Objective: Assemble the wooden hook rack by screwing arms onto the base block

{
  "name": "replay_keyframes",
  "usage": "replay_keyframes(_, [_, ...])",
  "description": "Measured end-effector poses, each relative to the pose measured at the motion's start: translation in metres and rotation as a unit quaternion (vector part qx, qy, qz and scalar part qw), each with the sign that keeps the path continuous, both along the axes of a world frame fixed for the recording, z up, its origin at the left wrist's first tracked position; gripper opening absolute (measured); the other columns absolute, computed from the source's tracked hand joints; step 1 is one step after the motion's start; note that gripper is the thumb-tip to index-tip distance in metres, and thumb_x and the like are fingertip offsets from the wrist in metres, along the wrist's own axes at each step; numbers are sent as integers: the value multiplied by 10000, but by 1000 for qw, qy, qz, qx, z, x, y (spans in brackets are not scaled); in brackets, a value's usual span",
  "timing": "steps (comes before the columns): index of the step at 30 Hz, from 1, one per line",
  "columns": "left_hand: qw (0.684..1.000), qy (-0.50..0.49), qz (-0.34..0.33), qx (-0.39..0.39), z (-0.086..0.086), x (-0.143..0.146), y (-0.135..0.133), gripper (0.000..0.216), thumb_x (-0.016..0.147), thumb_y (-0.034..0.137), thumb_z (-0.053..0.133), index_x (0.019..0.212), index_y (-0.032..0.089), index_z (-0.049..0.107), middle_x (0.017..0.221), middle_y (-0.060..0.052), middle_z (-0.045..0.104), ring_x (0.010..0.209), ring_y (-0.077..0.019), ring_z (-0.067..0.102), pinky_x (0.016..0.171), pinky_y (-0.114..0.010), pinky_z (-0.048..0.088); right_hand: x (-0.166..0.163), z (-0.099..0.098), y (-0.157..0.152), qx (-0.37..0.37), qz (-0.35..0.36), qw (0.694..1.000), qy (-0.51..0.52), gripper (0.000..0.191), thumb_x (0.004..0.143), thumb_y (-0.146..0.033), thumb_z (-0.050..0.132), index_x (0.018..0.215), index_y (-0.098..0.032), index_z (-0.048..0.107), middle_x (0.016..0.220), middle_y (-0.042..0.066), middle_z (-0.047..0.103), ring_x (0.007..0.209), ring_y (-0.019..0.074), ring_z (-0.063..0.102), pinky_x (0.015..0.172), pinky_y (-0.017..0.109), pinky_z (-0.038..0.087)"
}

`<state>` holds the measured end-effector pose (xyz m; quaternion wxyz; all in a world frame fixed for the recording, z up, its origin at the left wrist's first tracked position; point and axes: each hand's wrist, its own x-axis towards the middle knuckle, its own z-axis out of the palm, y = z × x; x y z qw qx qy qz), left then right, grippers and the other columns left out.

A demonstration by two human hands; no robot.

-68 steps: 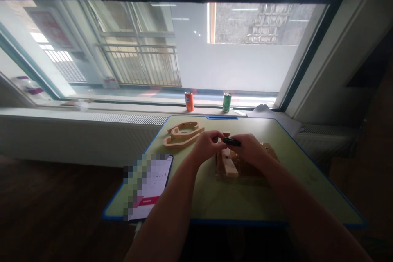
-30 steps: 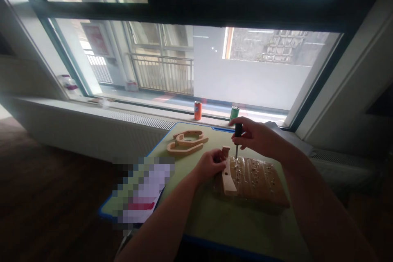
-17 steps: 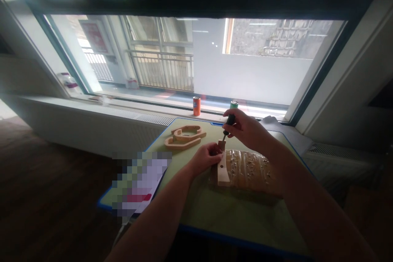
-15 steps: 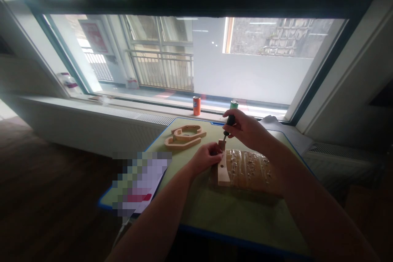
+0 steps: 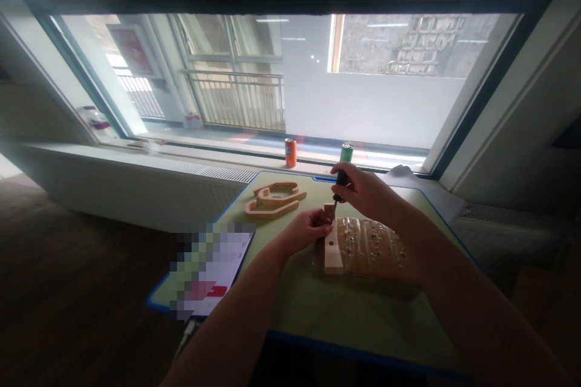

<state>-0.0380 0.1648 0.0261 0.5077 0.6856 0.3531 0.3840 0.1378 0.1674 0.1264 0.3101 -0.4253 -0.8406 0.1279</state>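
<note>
My right hand [image 5: 356, 184] is closed round the dark handle of a screwdriver [image 5: 340, 180], which points down with its shaft slightly tilted. The tip comes down at a pale curved wooden piece [image 5: 333, 257] with a dark round hole. My left hand [image 5: 311, 228] is pinched at the upper part of that piece, its fingertips right beside the screwdriver tip; whatever lies between them is hidden. Under the wooden piece lies a brown block wrapped in clear plastic [image 5: 370, 248], partly covered by my right forearm.
Several bent wooden pieces [image 5: 272, 210] lie at the table's back left. A tablet or sheet [image 5: 227, 263], partly blurred out, is at the left edge with a white cable [image 5: 187, 332]. An orange can [image 5: 290, 153] and a green can [image 5: 347, 152] stand on the windowsill behind the blue-edged table [image 5: 290, 305].
The screwdriver tip has come down closer to my left fingertips at the wooden piece. My left hand stays at the piece; the view has shifted slightly.
</note>
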Motion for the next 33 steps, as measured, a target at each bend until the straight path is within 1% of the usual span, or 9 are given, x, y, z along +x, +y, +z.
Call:
replay_keyframes(2, [1000, -6, -7, -2, -1, -1, 1, 194, 699, 268, 640, 805, 110, 604, 744, -15, 583, 665, -106, 501, 638, -238, 395, 1, -3, 4, -17, -1, 1000, 22, 286, 821, -295, 511, 1095, -217, 484, 779, 34, 617, 637, 142, 583, 578, 275, 446])
replay_keyframes(6, [1000, 0, -9, 2, -5, -2, 3, 239, 706, 289, 637, 861, 109, 617, 768, -28, 583, 680, -115, 507, 636, -242, 396, 3, -10, 13, -86, -4, 993, 76, 280, 824, -316, 504, 1078, -203, 471, 813, 56, 618, 630, 145, 606, 557, 280, 483])
replay_keyframes(8, [1000, 6, -7, 3, -5, -2, 4, 252, 706, 297, 636, 873, 109, 615, 772, -31, 575, 688, -117, 505, 633, -239, 395, 3, -11, 15, -97, -8, 992, 80, 290, 820, -331, 511, 1076, -201, 472, 823, 62, 620, 631, 149, 612, 553, 283, 488])
replay_keyframes(11, [1000, -1, -20, 6, -5, -2, 4, 242, 717, 295, 628, 872, 111, 607, 766, -25, 565, 688, -114, 498, 633, -233, 393, 4, -10, 14, -61, -33, 997, 38, 306, 799, -371, 539, 1049, -199, 499, 804, 60, 626, 621, 156, 607, 551, 289, 469])
replay_keyframes(14, [999, -17, -36, 9, -6, -4, 4, 238, 724, 291, 628, 877, 110, 607, 785, -30, 576, 703, -116, 508, 648, -237, 401, 4, -7, 10, -20, -77, 997, -5, 329, 775, -417, 562, 1011, -192, 524, 748, 53, 629, 586, 159, 594, 536, 286, 434])
replay_keyframes(18, [1000, -14, -26, 6, -9, -5, 5, 263, 723, 317, 642, 876, 104, 614, 801, -46, 590, 714, -127, 525, 652, -247, 413, 5, -4, 6, 14, -102, 994, -32, 331, 764, -446, 566, 967, -186, 538, 719, 55, 638, 564, 160, 585, 518, 274, 396])
replay_keyframes(21, [1000, -16, -27, 4, -9, -4, 5, 282, 725, 325, 644, 895, 101, 615, 824, -57, 596, 742, -138, 536, 676, -258, 424, 4, -4, 5, 8, -108, 994, -31, 315, 755, -454, 577, 920, -189, 540, 693, 46, 643, 548, 158, 585, 507, 267, 386])
replay_keyframes(25, [999, -33, -34, 7, -9, -2, 4, 318, 735, 328, 640, 955, 99, 618, 884, -77, 615, 802, -157, 554, 722, -277, 432, 3, -3, 4, -13, -121, 992, -18, 320, 745, -448, 595, 921, -189, 532, 643, 26, 643, 507, 150, 579, 497, 265, 386])
replay_keyframes(33, [998, -36, -43, 16, -12, -3, 7, 297, 745, 320, 632, 946, 101, 626, 904, -84, 622, 805, -157, 559, 727, -277, 430, 2, -3, 2, -22, -114, 993, -28, 296, 743, -446, 596, 881, -189, 548, 603, 14, 639, 500, 150, 578, 500, 266, 384])
